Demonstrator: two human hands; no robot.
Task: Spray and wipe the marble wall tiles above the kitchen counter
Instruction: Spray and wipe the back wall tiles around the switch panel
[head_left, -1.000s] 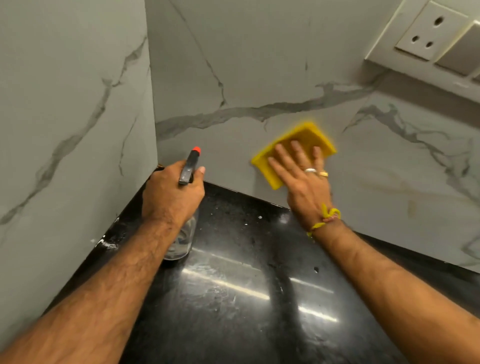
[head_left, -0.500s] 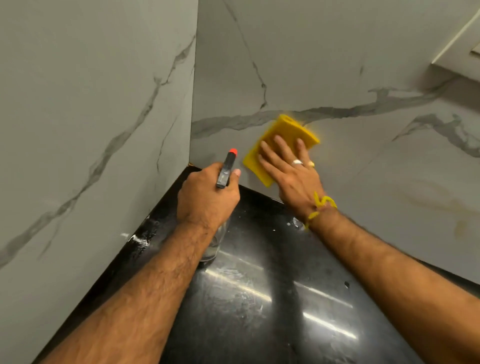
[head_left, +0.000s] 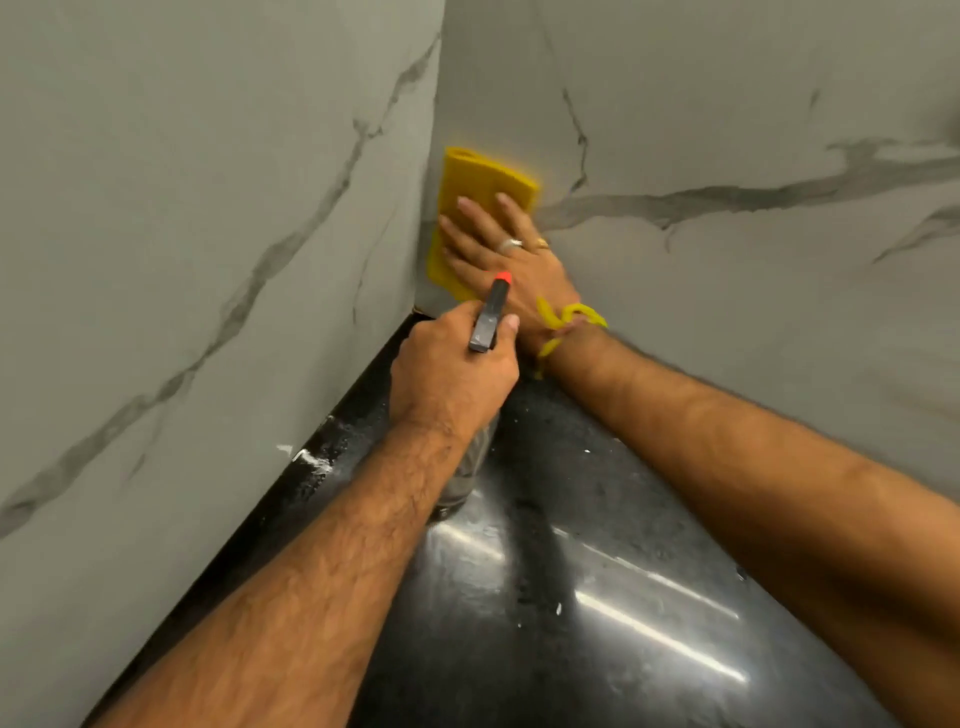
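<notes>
Cloth pressed into the marble corner

Forearms come in from the bottom edge, both bare, over a glossy black desk (head_left: 597, 623) that reflects long white streaks of light. White specks and a pale smear lie along the desk's left edge where it meets the side wall (head_left: 182, 260).

Left hand (head_left: 452, 379) sits nearer, its grip wrapped tight around the neck of a spray bottle (head_left: 467, 467). The bottle's clear body stands upright with its base on the desk, below the fist. Its black head (head_left: 488, 322) pokes out above the knuckles, tipped with an orange nozzle (head_left: 502, 279), and the thumb lies beside it. Whether a finger rests on the trigger cannot be told, as the fist hides it.

Right hand (head_left: 509, 260) lies just beyond, flat and spread, palm down on a yellow cloth (head_left: 475, 182). It holds the cloth by pressure rather than by a closed grip, fingers straight and fanned. Two rings (head_left: 511, 243) show on the fingers and a yellow thread (head_left: 571, 314) is tied round the wrist. From this view the spray head overlaps the back of that hand.

Folded into a rectangle, the cloth lies against the back wall (head_left: 727, 104), its left edge right in the corner where the two walls meet, a little above the desk. Both walls are pale grey marble with dark veins; one thick vein runs rightward across the back wall from beside the cloth.
</notes>
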